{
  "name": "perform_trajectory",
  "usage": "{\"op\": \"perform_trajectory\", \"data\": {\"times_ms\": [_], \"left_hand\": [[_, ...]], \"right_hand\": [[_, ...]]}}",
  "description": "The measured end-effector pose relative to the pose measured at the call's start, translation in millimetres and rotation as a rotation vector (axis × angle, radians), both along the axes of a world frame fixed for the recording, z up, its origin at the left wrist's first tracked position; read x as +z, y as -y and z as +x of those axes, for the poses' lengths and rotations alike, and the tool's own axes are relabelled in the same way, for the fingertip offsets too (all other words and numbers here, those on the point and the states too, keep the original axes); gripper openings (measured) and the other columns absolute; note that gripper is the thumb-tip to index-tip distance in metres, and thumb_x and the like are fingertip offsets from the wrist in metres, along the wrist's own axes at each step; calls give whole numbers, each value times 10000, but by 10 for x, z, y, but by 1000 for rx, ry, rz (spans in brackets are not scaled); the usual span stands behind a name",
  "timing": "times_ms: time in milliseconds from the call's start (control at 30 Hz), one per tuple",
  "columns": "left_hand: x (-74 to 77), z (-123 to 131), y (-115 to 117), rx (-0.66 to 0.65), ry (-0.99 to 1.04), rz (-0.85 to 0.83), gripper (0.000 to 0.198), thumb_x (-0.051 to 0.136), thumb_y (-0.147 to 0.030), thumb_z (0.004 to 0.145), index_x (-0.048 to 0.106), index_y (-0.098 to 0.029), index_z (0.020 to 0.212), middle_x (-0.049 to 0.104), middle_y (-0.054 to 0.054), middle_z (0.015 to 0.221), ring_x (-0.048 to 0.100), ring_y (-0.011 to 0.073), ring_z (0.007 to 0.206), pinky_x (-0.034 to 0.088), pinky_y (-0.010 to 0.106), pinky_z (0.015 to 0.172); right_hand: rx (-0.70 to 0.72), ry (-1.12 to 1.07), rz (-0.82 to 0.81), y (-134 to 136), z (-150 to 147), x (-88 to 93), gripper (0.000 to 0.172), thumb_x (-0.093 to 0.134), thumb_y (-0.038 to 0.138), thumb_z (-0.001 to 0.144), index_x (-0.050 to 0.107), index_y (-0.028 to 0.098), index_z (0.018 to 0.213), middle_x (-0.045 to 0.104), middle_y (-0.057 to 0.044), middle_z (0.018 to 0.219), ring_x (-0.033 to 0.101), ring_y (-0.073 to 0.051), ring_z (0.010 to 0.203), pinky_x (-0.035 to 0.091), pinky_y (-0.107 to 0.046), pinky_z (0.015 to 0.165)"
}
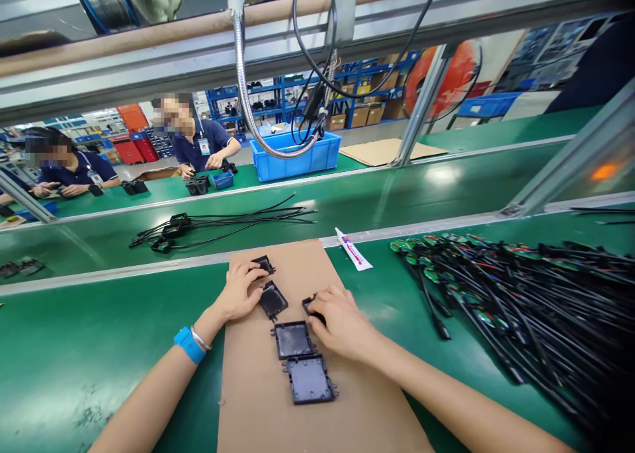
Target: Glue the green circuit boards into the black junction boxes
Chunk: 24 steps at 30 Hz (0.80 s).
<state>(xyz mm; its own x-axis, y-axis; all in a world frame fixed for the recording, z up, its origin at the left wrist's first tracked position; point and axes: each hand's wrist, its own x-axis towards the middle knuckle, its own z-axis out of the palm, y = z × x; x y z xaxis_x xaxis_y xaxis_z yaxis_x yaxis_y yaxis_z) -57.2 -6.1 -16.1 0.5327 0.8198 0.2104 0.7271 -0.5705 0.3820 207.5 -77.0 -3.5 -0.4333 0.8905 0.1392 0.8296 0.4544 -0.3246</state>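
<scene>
The left hand (242, 292) was spread, thumb and fingers well apart: its fingertips reached the far housing (266, 264), a black shell lying just beyond them, while its thumb met the edge of the tilted housing (274, 301), directly to its right. The right hand (340, 322) was narrowed over the covered housing (317, 316), which sat between thumb and fingers and was partly hidden by them; whether it was lifted could not be told. Left of the right thumb and slightly nearer the body lay the third housing (292, 340), open side up, and below it, touching or almost so, the nearest housing (311, 380). All five were over a cardboard sheet (268, 416) that ran beneath both hands. Beyond the right hand lay a white tube (354, 250); well to its right spread a heap of black cables (501, 294).
</scene>
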Motion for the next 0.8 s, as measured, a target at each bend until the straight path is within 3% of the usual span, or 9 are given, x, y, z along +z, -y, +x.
{"op": "perform_trajectory", "data": {"times_ms": [67,167,300,400,500,567,800], "left_hand": [[11,-4,62,-58,-34,12,503,504,-172,775,562,-304,1257,436,49,1431,287,319,1333,270,539,1040],[25,-78,123,-117,-89,20,428,568,-218,746,610,-331,1156,430,6,1448,256,336,1355,259,543,1050],[-8,-235,169,18,-102,92,209,496,-241,833,614,-241,1005,506,72,1345,300,320,1315,291,541,1021],[-57,-265,222,163,-97,156,157,431,-177,848,580,-203,891,540,101,1257,367,291,1255,340,499,978],[-85,-144,277,298,-95,211,127,442,-161,836,564,-193,844,541,117,1228,393,294,1229,342,487,966],[-81,-2,286,368,-97,235,109,468,-155,816,570,-192,829,550,118,1214,400,300,1223,327,489,972],[-39,491,128,473,-102,250,130,493,-135,781,607,-161,837,575,140,1166,457,313,1131,311,516,942]], "right_hand": [[29,12,-10,-156,-56,9,201,484,164,829,676,171,772,642,-89,819,460,-249,898,295,-366,755],[94,-4,-24,-326,-152,18,257,453,130,842,706,170,860,662,-93,864,473,-243,911,304,-363,776],[229,-46,-59,-305,-221,34,290,431,147,880,710,190,945,673,-69,901,492,-223,935,324,-357,825],[349,-91,-108,-158,-193,60,262,533,289,856,682,205,1054,657,-63,950,491,-230,977,330,-376,870],[447,-109,-159,-14,-132,65,702,725,481,637,577,169,1247,597,-110,1095,457,-290,1062,316,-437,927],[427,-80,-166,57,-85,59,835,758,478,563,534,133,1290,553,-145,1157,432,-320,1095,304,-465,947],[333,-63,-179,196,104,70,561,633,238,593,585,152,1145,536,-110,1078,435,-273,1019,330,-428,930]]}}
